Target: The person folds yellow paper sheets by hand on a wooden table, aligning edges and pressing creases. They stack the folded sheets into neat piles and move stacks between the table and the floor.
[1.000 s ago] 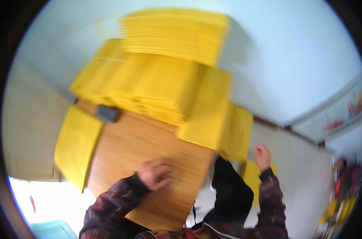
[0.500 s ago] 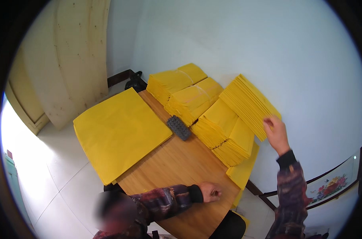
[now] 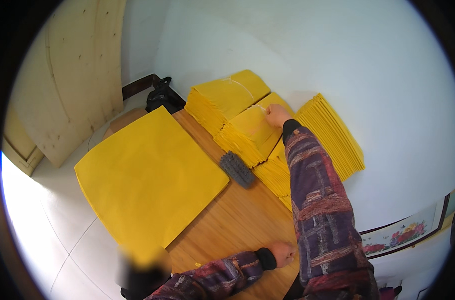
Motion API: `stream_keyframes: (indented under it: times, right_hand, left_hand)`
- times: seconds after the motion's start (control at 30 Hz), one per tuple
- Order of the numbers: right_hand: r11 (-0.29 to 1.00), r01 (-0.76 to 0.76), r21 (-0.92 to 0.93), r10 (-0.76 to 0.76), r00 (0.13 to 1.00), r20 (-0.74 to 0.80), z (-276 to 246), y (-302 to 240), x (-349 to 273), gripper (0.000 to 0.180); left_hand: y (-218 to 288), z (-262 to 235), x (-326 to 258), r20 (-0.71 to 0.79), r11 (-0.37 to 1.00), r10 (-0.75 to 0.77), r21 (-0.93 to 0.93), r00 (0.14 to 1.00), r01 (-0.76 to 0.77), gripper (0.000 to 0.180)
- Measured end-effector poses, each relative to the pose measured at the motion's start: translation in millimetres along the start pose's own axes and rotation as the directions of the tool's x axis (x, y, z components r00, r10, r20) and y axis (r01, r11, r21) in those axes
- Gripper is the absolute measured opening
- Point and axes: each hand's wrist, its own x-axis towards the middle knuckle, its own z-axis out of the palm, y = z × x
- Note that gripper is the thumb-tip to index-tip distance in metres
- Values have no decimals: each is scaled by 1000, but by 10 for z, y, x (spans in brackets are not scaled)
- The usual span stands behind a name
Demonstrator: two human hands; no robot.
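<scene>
right hand (image 3: 277,115) fingers pinching top sheet of stacked yellow paper (image 3: 255,131), left hand (image 3: 282,253) fisted on wooden table (image 3: 237,220)

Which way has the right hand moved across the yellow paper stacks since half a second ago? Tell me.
Yes. The right hand has moved from the rightmost stack leftward onto the middle stack, nearer the dark brush.

Both arms wear long sleeves patterned in dark purple, maroon and rust, each ending in a black knit cuff; the left hand (image 3: 282,253) and right hand (image 3: 277,116) are bare.
</scene>
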Motion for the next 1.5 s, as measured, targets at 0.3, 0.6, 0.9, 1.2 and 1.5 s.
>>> stream_keyframes:
  times: [0.3,0.6,0.9,1.2,1.5]
  right_hand:
    - [955,149,256,-54,938,-344,87,-218,375,30]
    - [806,93,585,147,925,-350,302,-458,961,29]
    - [909,-142,392,224,959,-172,306,-459,1227,26]
    - [897,-163,411,286,923,-257,494,-421,1396,29]
    - [802,-9,597,174,960,-219,361,-442,1310,32]
  left_hand:
    - [-174,194,-17,8,994,-66,-90,998,67,17]
    - [-238,322,-50,78,953,-154,-251,985,169,28]
    - [-613,1290,-81,-253,534,-596,-834,762,140,35]
    - [-295,864,-90,-170,552,-532,-812,829,187,37]
    - [-221,551,-121,-37,729,-400,-618,916,293,35]
